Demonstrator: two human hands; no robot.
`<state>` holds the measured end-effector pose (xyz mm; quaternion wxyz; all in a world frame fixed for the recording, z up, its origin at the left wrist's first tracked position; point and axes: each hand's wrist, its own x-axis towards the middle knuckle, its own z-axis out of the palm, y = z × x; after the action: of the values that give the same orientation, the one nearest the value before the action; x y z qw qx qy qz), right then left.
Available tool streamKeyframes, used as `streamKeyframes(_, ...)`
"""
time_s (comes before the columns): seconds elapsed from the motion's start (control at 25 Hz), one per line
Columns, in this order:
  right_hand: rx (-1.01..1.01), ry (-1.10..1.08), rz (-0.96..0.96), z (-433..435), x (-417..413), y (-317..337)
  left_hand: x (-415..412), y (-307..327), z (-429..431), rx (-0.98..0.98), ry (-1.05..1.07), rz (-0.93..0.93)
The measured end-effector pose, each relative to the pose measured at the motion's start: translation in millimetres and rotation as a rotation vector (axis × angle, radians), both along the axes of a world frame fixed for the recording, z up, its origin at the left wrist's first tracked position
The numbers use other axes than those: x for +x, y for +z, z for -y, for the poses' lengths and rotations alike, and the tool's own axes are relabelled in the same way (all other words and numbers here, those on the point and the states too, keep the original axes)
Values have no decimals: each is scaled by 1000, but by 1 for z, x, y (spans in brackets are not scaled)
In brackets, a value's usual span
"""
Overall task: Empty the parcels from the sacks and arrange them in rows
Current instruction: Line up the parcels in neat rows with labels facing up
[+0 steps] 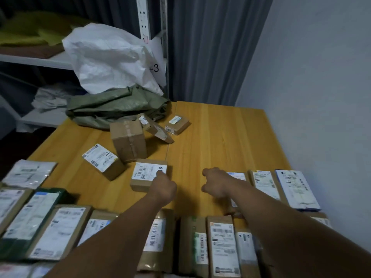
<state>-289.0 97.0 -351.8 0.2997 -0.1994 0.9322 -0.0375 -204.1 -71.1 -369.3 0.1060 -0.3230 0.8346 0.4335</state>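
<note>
Along the bottom of the frame a near row of parcels (222,239) lies side by side, labels up, on the wooden table (220,133). Both bare forearms reach over it from the lower edge.

The left hand (163,187), centre frame, is bunched. One fingertip (160,173) rests on the white label of a small box (149,174). The other fingers are tucked out of sight at the box's near right corner, so I cannot tell whether they clasp it.

The right hand (215,184), just right of centre, has its fingers curled in. Nothing shows in it. It is over bare tabletop, apart from the small box.

Beside its wrist, at the right, a shorter row of parcels (263,183) runs to a blue-edged mailer (295,189). At the left edge lie a clear plastic mailer (30,172) and a dark green parcel (32,221).

Beyond the hands, loose parcels sit unarranged:
- a labelled box (102,160) left of centre
- a tall plain carton (129,140) behind it
- a flat box (155,128) propped at a tilt
- a small labelled box (177,124) lying flat

Further back, at the table's far left corner, lies a crumpled green sack (118,106). A white sack (112,59) is heaped above it against a shelf (40,59). A grey curtain (210,47) hangs upper centre.
</note>
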Motion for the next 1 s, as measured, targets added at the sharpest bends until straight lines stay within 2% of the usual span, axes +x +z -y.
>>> streamKeyframes(0.16,-37,-34,36,64,16,-13,12,-14,67,76,41,-29)
streamKeyframes(0.32,-60,-71,75,108,27,-40,16,-38,109,30,69,39)
streamKeyframes(0.56,-143,-93,52,140,36,-69,14,-63,134,24,42,113)
streamKeyframes(0.8,-243,-201,82,159,34,-79,3,-77,139,106,94,89)
streamKeyframes(0.88,-204,-199,16,159,34,-78,0,-81,139,109,115,74)
streamKeyframes(1.0,-169,-265,-200,154,30,-69,-4,-84,136,58,146,89)
